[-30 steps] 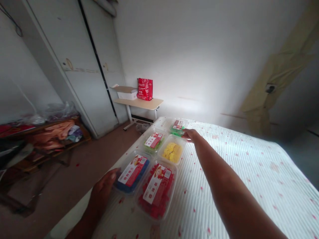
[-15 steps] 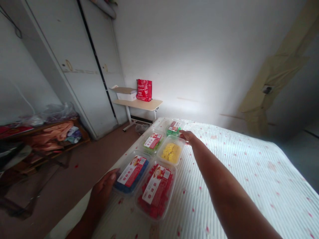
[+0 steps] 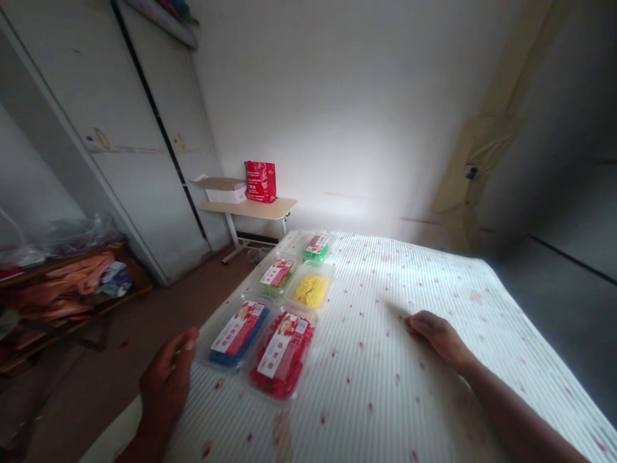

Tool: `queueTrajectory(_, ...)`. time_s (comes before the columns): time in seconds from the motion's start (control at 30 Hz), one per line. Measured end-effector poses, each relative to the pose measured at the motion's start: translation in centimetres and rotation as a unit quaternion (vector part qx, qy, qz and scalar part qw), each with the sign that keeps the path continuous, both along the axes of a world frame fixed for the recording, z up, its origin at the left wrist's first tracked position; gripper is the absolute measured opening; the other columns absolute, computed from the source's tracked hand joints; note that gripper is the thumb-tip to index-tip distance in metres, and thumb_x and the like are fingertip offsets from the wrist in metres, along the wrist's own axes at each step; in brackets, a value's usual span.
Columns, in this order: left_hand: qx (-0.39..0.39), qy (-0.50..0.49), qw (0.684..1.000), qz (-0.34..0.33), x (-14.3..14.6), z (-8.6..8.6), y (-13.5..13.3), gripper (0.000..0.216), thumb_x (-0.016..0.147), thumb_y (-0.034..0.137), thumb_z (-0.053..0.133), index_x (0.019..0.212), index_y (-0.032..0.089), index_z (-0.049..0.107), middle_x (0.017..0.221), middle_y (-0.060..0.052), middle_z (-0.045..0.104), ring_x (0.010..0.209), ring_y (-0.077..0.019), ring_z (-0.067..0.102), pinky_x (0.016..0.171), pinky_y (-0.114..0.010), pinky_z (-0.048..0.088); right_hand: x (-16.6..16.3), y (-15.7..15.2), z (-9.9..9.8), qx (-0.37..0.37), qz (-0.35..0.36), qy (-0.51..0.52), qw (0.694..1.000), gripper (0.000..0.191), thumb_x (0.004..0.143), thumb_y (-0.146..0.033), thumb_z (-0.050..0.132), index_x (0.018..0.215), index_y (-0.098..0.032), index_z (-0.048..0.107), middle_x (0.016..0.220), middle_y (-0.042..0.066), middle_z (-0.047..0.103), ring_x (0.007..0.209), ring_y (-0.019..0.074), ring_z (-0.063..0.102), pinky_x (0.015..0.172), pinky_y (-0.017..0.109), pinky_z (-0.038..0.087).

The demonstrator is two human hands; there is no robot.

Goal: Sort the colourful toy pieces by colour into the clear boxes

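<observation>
Several clear plastic boxes stand in two rows on the bed's left side. My left hand [image 3: 167, 381] is beside the box of blue pieces [image 3: 240, 329], apart from it, with its fingers loosely bent and empty. Next to that is the box of red pieces [image 3: 284, 354]. Behind them are the light green box [image 3: 276, 274] and the box of yellow pieces [image 3: 311, 289]. At the far end is the green box [image 3: 317, 247]. My right hand [image 3: 438, 337] is over the bed to the right of the boxes, fingers curled together, nothing visible in them.
The bed wears a striped, flower-dotted cover [image 3: 380, 386]. Behind it, a small table [image 3: 255, 208] holds a red bag [image 3: 261, 182] and a white carton [image 3: 225, 192]. A low shelf with clothes [image 3: 80, 275] and a wardrobe [image 3: 130, 167] stand at left.
My right hand has left the far green box and come back to the right and nearer. My left hand has drawn away from the blue box. The view has turned slightly right.
</observation>
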State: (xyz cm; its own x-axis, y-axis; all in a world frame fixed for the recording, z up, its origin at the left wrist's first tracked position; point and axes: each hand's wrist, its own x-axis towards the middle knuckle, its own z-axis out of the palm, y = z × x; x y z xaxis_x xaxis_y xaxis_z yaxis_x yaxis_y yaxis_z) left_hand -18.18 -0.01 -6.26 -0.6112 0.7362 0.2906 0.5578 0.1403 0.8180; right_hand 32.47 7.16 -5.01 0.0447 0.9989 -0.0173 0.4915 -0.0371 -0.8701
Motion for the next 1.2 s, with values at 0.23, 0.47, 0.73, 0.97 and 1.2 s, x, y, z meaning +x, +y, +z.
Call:
queueTrajectory(0.23, 0.108, 0.314, 0.934, -0.132, 6.0, 2.0, -2.6, 0.039, 0.078, 0.048, 0.046, 0.104, 0.022, 0.059, 0.106, -0.009, 0.063, 0.101, -0.0279, 0.055, 0.095, -0.042, 0.035, 5.1, -8.5, -1.5, 0.086, -0.046, -0.138, 0.986, 0.025, 0.077, -0.045, 0.049, 0.08, -0.025, 0.063, 0.08, 0.002, 0.068, 0.074, 0.0193, 0.062, 0.069, 0.028, 0.048)
queueTrajectory(0.47, 0.081, 0.436, 0.881, -0.164, 11.4, 1.2, -3.4, 0.058, 0.07, 0.055, 0.057, 0.118, 0.024, 0.057, 0.126, -0.013, 0.056, 0.116, -0.033, 0.047, 0.105, -0.048, 0.017, 4.1, -8.5, -2.1, 0.171, -0.018, -0.186, 0.967, 0.016, 0.077, -0.034, 0.047, 0.074, -0.024, 0.058, 0.077, 0.004, 0.064, 0.07, 0.0191, 0.061, 0.067, 0.029, 0.048)
queueTrajectory(0.73, 0.077, 0.482, 0.849, -0.203, 12.7, 0.0, -3.7, 0.048, 0.077, 0.037, 0.053, 0.123, 0.023, 0.055, 0.122, -0.012, 0.059, 0.108, -0.0286, 0.055, 0.108, -0.053, 0.004, 3.4, -8.6, -1.5, 0.209, 0.0, -0.221, 0.952, 0.017, 0.077, -0.031, 0.043, 0.066, -0.023, 0.053, 0.071, 0.005, 0.059, 0.063, 0.0172, 0.057, 0.062, 0.028, 0.046)
queueTrajectory(0.97, 0.113, 0.499, 0.823, -0.247, 13.4, -0.2, -5.0, 0.047, 0.079, 0.029, 0.052, 0.125, 0.023, 0.052, 0.124, -0.009, 0.058, 0.11, -0.0255, 0.053, 0.11, -0.049, 0.008, 3.5, -8.4, -2.2, 0.237, 0.009, -0.246, 0.94, 0.018, 0.081, -0.027, 0.042, 0.068, -0.021, 0.052, 0.071, 0.004, 0.056, 0.063, 0.0159, 0.055, 0.061, 0.027, 0.045)
queueTrajectory(1.2, 0.126, 0.449, 0.799, -0.38, 18.5, 0.6, -5.7, 0.053, 0.078, 0.024, 0.052, 0.13, 0.024, 0.046, 0.131, -0.008, 0.051, 0.119, -0.0251, 0.046, 0.108, -0.046, 0.017, 3.4, -8.2, -2.8, 0.251, 0.001, -0.279, 0.927, 0.019, 0.081, -0.025, 0.04, 0.065, -0.021, 0.051, 0.07, 0.004, 0.055, 0.063, 0.0158, 0.055, 0.06, 0.027, 0.043)
